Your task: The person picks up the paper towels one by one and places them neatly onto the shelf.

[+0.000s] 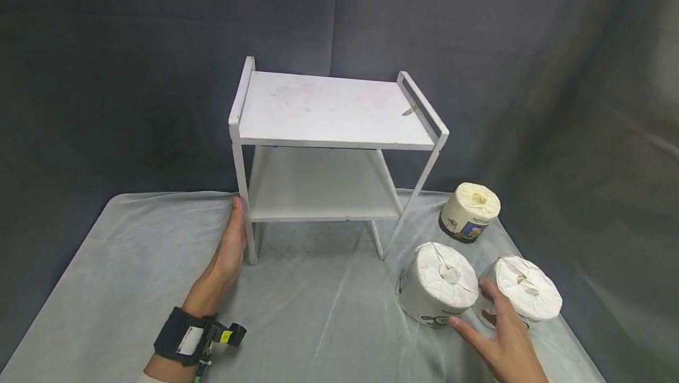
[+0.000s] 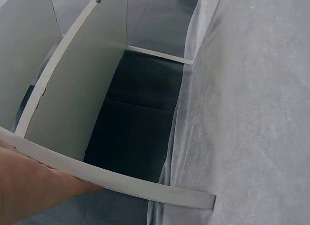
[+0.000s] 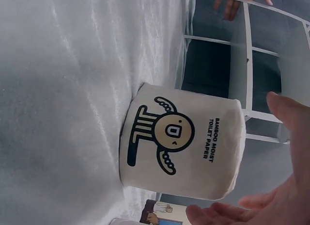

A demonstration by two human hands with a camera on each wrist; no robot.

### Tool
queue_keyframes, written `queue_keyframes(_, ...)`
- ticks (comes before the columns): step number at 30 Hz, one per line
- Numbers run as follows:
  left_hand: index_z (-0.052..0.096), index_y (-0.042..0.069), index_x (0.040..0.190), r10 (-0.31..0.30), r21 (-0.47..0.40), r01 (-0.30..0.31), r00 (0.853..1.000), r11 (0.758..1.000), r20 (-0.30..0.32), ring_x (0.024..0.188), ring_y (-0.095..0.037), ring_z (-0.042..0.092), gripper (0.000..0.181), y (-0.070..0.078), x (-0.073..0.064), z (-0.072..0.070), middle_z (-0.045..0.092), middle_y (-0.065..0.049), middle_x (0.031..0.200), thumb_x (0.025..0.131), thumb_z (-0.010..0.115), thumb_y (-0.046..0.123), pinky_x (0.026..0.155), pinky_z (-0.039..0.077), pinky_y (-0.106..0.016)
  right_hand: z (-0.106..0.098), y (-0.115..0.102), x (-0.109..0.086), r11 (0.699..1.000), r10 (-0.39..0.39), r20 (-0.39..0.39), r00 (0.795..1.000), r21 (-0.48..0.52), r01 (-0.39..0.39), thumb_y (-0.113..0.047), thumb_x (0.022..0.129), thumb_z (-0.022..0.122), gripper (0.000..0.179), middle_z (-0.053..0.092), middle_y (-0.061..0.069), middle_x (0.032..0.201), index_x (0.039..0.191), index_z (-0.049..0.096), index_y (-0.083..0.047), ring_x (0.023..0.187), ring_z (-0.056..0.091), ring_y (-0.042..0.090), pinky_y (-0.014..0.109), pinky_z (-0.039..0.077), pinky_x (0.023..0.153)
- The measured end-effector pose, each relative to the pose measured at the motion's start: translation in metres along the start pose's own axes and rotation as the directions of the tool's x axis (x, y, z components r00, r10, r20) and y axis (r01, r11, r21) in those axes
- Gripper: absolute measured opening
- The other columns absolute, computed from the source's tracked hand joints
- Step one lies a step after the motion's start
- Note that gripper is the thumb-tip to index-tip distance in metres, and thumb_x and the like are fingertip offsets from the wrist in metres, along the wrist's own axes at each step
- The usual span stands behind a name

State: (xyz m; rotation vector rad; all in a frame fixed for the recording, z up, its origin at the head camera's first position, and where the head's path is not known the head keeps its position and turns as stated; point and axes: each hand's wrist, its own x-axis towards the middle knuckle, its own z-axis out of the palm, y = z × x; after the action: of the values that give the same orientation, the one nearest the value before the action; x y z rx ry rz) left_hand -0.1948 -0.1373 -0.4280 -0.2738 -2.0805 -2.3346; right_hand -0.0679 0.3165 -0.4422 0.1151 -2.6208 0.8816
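Note:
A white two-tier shelf rack (image 1: pixel 339 111) stands on the grey cloth. My left hand (image 1: pixel 228 247) rests along the rack's left front leg with fingers straight; the left wrist view shows the hand (image 2: pixel 38 186) against the outside of that leg. My right hand (image 1: pixel 504 336) is spread beside two wrapped toilet paper rolls, its thumb near the middle roll (image 1: pixel 437 286) and a finger in front of the right roll (image 1: pixel 525 289). In the right wrist view a gap shows between the hand (image 3: pixel 286 186) and the printed roll (image 3: pixel 184 142). Whether it touches the right roll I cannot tell.
A cream toilet paper roll (image 1: pixel 471 212) with a dark base stands farther back, right of the rack. Dark curtains (image 1: pixel 159 76) rise behind and to the right of the cloth-covered table (image 1: pixel 318 312). A wrist camera strap (image 1: pixel 183 336) sits on the left wrist.

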Motion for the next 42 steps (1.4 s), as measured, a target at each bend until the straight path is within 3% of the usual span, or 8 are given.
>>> queue_keyframes(5, -0.03, 0.006, 0.162, 0.011, 0.001, -0.011, 1.0, 1.0, -0.011, 0.156, -0.025, -0.034, 0.077, 0.0, 0.002, 0.0, -0.035, -0.011, 0.17, 0.111, 0.002, 0.055, 0.128, -0.02, -0.05, 0.003, 0.001, 0.007, 0.998, 0.059, 0.053, 0.997, 0.006, -0.06, -0.022, 0.079, 0.096, 0.096, 0.057, 0.036, 0.142, 0.15, 0.043, 0.012, 0.127, 0.057, 0.044, 0.001, 0.046, 0.088)
queue_keyframes(10, -0.027, 0.007, 0.163, 0.003, 0.042, -0.001, 0.999, 0.999, -0.033, 0.158, -0.024, -0.031, 0.075, 0.0, 0.004, 0.0, -0.032, -0.009, 0.172, 0.111, -0.001, 0.054, 0.128, -0.02, -0.048, 0.005, 0.004, 0.014, 0.99, 0.139, 0.139, 0.981, -0.006, -0.14, -0.027, 0.08, 0.096, 0.106, 0.048, 0.041, 0.149, 0.154, 0.033, 0.015, 0.135, 0.052, 0.052, 0.047, 0.059, 0.096)
queue_keyframes(17, -0.02, 0.007, 0.166, -0.024, 0.097, 0.031, 0.997, 0.995, -0.076, 0.16, -0.024, -0.025, 0.072, -0.002, 0.004, 0.0, -0.025, -0.009, 0.174, 0.112, -0.001, 0.05, 0.129, -0.017, -0.047, 0.01, 0.011, 0.023, 0.992, 0.128, 0.137, 0.982, -0.017, -0.127, -0.026, 0.072, 0.1, 0.114, 0.051, 0.042, 0.145, 0.153, 0.033, 0.018, 0.13, 0.055, 0.052, 0.012, 0.044, 0.098)
queue_keyframes(23, -0.019, 0.006, 0.166, -0.056, 0.107, 0.064, 0.995, 0.992, -0.079, 0.161, -0.026, -0.023, 0.074, 0.0, 0.003, -0.001, -0.024, -0.01, 0.175, 0.112, 0.001, 0.053, 0.13, -0.016, -0.048, 0.016, 0.014, 0.034, 0.987, 0.164, 0.171, 0.972, -0.026, -0.162, -0.027, 0.069, 0.101, 0.12, 0.044, 0.044, 0.148, 0.153, 0.029, 0.019, 0.137, 0.045, 0.059, 0.069, 0.04, 0.109)
queue_keyframes(26, -0.018, 0.007, 0.166, -0.061, 0.108, 0.068, 0.996, 0.992, -0.071, 0.161, -0.027, -0.021, 0.076, 0.0, 0.003, -0.002, -0.023, -0.011, 0.175, 0.112, 0.003, 0.055, 0.131, -0.014, -0.048, 0.02, 0.017, 0.037, 0.986, 0.163, 0.166, 0.973, 0.0, -0.165, -0.023, 0.068, 0.101, 0.12, 0.045, 0.043, 0.147, 0.154, 0.029, 0.018, 0.136, 0.046, 0.057, 0.065, 0.04, 0.108)
queue_keyframes(31, -0.019, 0.008, 0.167, -0.067, 0.122, 0.074, 0.996, 0.99, -0.061, 0.162, -0.027, -0.019, 0.078, -0.002, 0.004, -0.002, -0.022, -0.01, 0.175, 0.111, 0.004, 0.058, 0.131, -0.012, -0.047, 0.026, 0.023, 0.037, 0.987, 0.139, 0.133, 0.981, 0.064, -0.148, -0.018, 0.062, 0.103, 0.122, 0.049, 0.039, 0.146, 0.155, 0.031, 0.016, 0.13, 0.052, 0.049, 0.033, 0.038, 0.104)
queue_keyframes(35, -0.02, 0.01, 0.167, -0.072, 0.129, 0.079, 0.996, 0.989, -0.056, 0.162, -0.025, -0.02, 0.077, -0.004, 0.005, -0.003, -0.023, -0.007, 0.175, 0.111, 0.004, 0.058, 0.131, -0.012, -0.047, 0.032, 0.027, 0.041, 0.984, 0.09, 0.097, 0.991, 0.147, -0.104, -0.011, 0.057, 0.104, 0.116, 0.059, 0.031, 0.136, 0.151, 0.04, 0.012, 0.118, 0.059, 0.024, 0.01, 0.036, 0.094)
queue_keyframes(42, -0.019, 0.009, 0.167, -0.073, 0.127, 0.078, 0.996, 0.989, -0.046, 0.161, -0.025, -0.021, 0.08, -0.003, 0.004, -0.004, -0.023, -0.009, 0.175, 0.11, 0.003, 0.06, 0.13, -0.014, -0.049, 0.042, 0.031, 0.047, 0.936, 0.015, 0.079, 0.997, 0.349, -0.042, 0.006, 0.051, 0.101, 0.105, 0.067, 0.003, 0.12, 0.144, 0.052, 0.008, 0.105, 0.058, -0.004, 0.007, 0.042, 0.093)
